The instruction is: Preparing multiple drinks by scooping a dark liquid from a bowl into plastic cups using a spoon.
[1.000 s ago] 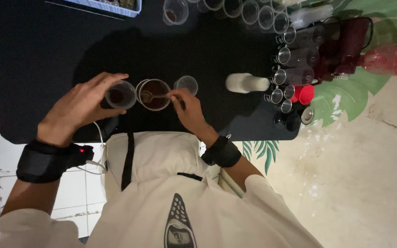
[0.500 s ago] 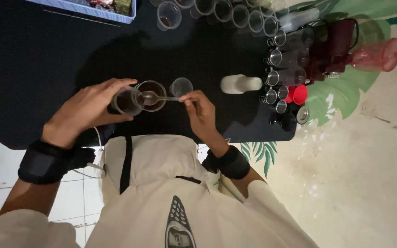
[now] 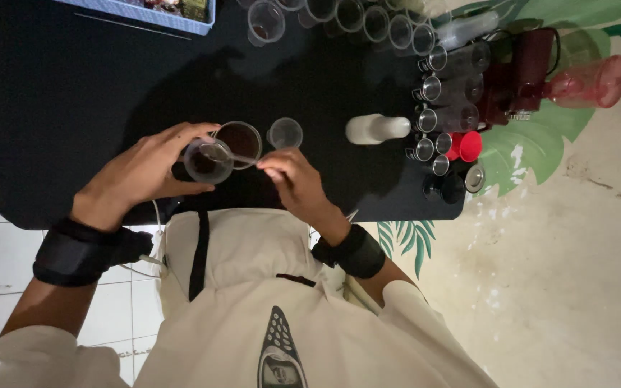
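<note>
My left hand [image 3: 141, 172] grips a small clear plastic cup [image 3: 206, 162] near the front edge of the black table [image 3: 73, 93]. Right behind it stands a second clear cup with dark brown contents [image 3: 240, 141]. My right hand [image 3: 292, 183] pinches a thin clear plastic spoon [image 3: 233, 156] whose bowl reaches over the held cup. A small empty clear cup [image 3: 284, 133] stands just right of the brown one.
A white bottle [image 3: 376, 128] lies on its side to the right. Rows of clear cups [image 3: 368, 21] line the far edge, small jars [image 3: 440, 115] and a red lid [image 3: 466, 146] stand at right. A blue tray [image 3: 138, 11] sits far left; a red pitcher [image 3: 587, 82] lies beyond.
The spoon has moved from the brown cup over to the cup in my left hand, and my right hand has shifted slightly left with it.
</note>
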